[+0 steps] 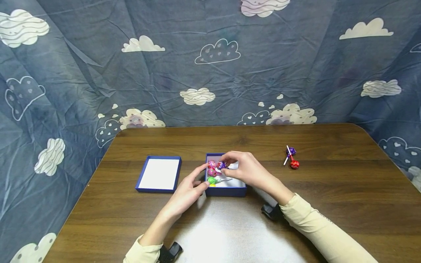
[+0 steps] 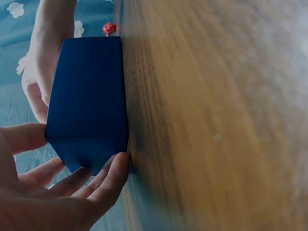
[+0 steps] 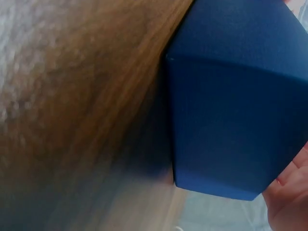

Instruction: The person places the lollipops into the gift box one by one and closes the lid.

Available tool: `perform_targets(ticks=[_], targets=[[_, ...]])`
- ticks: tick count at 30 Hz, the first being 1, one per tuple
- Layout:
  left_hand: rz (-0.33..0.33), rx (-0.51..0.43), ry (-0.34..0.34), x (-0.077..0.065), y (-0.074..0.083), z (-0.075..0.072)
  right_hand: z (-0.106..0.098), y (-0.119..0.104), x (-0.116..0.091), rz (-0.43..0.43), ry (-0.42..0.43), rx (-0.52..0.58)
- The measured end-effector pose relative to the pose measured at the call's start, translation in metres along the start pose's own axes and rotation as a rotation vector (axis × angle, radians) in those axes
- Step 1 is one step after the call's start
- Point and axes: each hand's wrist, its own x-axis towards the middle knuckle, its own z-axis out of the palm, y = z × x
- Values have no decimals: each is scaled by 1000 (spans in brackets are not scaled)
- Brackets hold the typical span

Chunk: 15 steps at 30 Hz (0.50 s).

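Observation:
A blue box (image 1: 227, 191) with a white inside stands open on the table. Pink lollipops (image 1: 213, 173), a green lollipop (image 1: 212, 180) and a bit of yellow lie along its left side. My left hand (image 1: 186, 189) holds the box by its left end; in the left wrist view the fingers (image 2: 113, 180) lie against the end wall, with the thumb at the rim. Over the box, my right hand (image 1: 248, 168) pinches a purple lollipop (image 1: 222, 166) between thumb and fingers, beside the pink ones. The box wall hides most of this hand in the right wrist view.
To the left of the box lies a blue lid (image 1: 159, 173), white inside up. A purple lollipop (image 1: 292, 150) and a red lollipop (image 1: 294, 164) lie with crossed sticks on the wooden table (image 1: 345, 190) at the right. Behind hangs a cloud-patterned cloth (image 1: 217, 80).

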Motion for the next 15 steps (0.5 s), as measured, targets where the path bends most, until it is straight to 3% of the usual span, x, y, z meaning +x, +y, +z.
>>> perform_targets(ticks=[15], targets=[[-20,-68,-48,2,-4,-4,7,-5,7,69,1,-161]])
